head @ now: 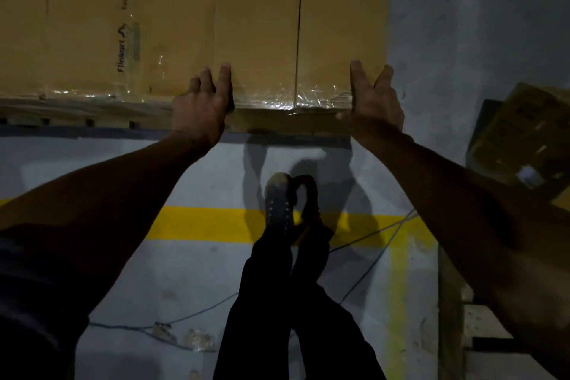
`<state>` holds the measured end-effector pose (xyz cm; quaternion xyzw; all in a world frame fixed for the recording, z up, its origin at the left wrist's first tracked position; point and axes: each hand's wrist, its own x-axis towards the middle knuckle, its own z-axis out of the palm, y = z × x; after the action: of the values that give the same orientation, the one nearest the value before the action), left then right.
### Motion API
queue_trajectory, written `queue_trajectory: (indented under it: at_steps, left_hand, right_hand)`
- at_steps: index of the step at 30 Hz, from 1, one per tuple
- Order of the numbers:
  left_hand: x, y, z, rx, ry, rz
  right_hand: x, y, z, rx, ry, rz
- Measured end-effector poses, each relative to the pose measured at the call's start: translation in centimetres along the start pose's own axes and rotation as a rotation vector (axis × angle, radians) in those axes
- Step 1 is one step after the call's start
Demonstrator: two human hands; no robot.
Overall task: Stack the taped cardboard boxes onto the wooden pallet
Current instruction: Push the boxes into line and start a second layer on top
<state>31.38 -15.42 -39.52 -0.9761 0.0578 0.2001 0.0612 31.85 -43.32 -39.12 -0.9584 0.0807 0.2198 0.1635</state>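
Two taped cardboard boxes side by side, tops flat, touching. Right box (308, 25): plain brown, dark centre seam running away from the viewer, clear glossy tape wrinkled over its near edge. Left box (92, 25): same brown, clear tape strip w/ dark "Flipkart" print & logo, tape along near edge too. Both sit on the wooden pallet (77, 116), only its near edge showing below the boxes.

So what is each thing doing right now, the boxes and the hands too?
Right box: taped shut, lying flat beside the left one.
Left box: taped shut, flat.
Left hand: fingers straight, resting on the right box's near edge.
Right hand: fingers straight, at that box's right corner.
Spare box: tilted, off to the right.
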Motion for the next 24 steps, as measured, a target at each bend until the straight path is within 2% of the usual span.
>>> queue_trajectory:
  at_steps: [19, 24]
  left_hand:
    - [0.6, -0.3, 0.3, 0.092, 0.058, 0.013]
    - [-0.8, 0.8, -1.6, -0.073, -0.093, -0.083]
  right_hand:
    - [0.5, 0.0, -0.4, -0.026, -0.013, -0.019]
    - [-0.8, -0.2, -1.5, -0.051, -0.115, -0.003]
